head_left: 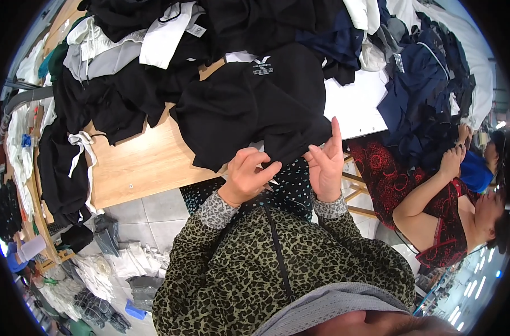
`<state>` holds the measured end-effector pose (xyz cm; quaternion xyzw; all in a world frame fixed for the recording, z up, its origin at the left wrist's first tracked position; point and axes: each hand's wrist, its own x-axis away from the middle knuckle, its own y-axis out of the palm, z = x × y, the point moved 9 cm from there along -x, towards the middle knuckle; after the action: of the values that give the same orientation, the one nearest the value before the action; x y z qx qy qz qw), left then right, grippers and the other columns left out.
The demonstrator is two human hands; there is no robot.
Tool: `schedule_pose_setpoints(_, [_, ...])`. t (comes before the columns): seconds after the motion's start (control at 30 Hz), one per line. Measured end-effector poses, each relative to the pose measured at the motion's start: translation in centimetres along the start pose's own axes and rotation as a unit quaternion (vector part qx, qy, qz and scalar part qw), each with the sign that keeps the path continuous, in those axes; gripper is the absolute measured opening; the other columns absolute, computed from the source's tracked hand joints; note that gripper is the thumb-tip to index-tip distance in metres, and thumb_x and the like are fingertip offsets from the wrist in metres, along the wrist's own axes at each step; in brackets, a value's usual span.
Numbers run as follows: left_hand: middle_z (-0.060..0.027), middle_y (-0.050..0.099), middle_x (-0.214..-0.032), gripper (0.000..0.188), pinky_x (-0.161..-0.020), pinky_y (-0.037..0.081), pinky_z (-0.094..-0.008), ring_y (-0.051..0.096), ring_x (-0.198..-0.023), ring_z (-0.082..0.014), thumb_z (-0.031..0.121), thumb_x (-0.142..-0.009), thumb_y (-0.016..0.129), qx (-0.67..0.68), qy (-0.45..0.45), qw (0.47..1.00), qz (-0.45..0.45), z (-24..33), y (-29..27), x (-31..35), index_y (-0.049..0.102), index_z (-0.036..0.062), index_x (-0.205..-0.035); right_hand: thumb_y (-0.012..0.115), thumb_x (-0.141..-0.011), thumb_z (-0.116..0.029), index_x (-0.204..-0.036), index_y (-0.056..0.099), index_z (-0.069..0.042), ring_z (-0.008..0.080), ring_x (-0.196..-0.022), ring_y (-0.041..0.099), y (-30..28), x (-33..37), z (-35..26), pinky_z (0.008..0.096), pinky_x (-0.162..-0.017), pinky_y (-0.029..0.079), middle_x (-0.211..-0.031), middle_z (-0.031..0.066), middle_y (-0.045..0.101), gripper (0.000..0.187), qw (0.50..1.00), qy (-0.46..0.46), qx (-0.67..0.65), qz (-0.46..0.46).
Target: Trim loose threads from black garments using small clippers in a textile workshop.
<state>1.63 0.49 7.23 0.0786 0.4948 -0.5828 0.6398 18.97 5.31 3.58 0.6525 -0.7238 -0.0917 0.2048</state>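
Observation:
A black garment (221, 112) with a printed neck label lies spread over the near table edge, its lower part hanging toward me. My left hand (245, 178) is closed at its lower edge, fingers curled and thumb pressed in. Pointed metal tips (273, 181) show below these fingers, looking like small thread snips; the rest is hidden by the hand. At the garment's right corner, my right hand (325, 168) is held with fingers apart, one stretched straight up. Its fingertips are beside or against the cloth; which, I cannot tell.
Piled black clothes (112, 103) cover the wooden table (134, 162) at the back and left, with a grey-and-white garment (101, 56) among them. Navy garments (414, 95) heap up at the right. A co-worker (428, 207) in red and black sits there. Bundled clothes (103, 274) lie on the tiled floor.

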Motion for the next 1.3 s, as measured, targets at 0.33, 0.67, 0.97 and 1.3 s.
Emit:
schedule_pose_setpoints(0.33, [-0.0017,0.052,-0.082,0.040,-0.058,0.048,-0.0280,0.051,-0.083,-0.0221,0.001,-0.052,0.063,-0.008,-0.015,1.000,0.008,-0.7,0.4,1.1,0.068,0.0107,-0.090,0.060,-0.080,0.012,-0.139,0.033,-0.001,0.0043,-0.071,0.050,-0.4,-0.2,1.3,0.0185,-0.071,0.046,-0.092,0.0018,0.056,0.067,1.000,0.026,-0.013,0.011])
schedule_pose_setpoints(0.67, [-0.0020,0.049,-0.079,0.042,-0.057,0.046,-0.0297,0.051,-0.078,-0.0224,-0.004,-0.046,0.063,-0.038,-0.039,0.998,0.024,-2.1,0.3,1.7,0.068,0.0109,-0.085,0.056,-0.082,0.010,-0.133,0.041,0.003,0.0064,-0.072,0.057,-1.4,-0.3,1.1,0.0186,-0.071,0.049,-0.081,0.0006,0.059,0.054,0.999,0.025,-0.032,0.021])
schedule_pose_setpoints(0.97, [-0.0029,0.049,-0.078,0.032,-0.057,0.045,-0.0302,0.051,-0.077,-0.0230,-0.003,-0.053,0.069,-0.037,-0.057,0.998,0.013,-2.4,0.3,1.5,0.068,0.0102,-0.083,0.057,-0.084,0.009,-0.135,0.041,-0.002,0.0022,-0.069,0.052,-1.0,-0.2,0.9,0.0193,-0.070,0.049,-0.072,-0.0049,0.050,0.055,0.999,0.027,-0.017,0.017])
schedule_pose_setpoints(1.3, [-0.0060,0.055,-0.085,0.024,-0.057,0.046,-0.0244,0.055,-0.074,-0.0170,0.008,-0.068,0.078,0.202,-0.270,0.940,-0.046,-4.5,1.3,1.4,0.067,0.0043,-0.088,0.058,-0.081,0.012,-0.140,0.032,-0.002,0.0041,-0.073,0.052,0.8,0.3,-0.1,0.0193,-0.070,0.048,-0.087,-0.0004,0.054,0.065,1.000,0.022,0.000,0.006])
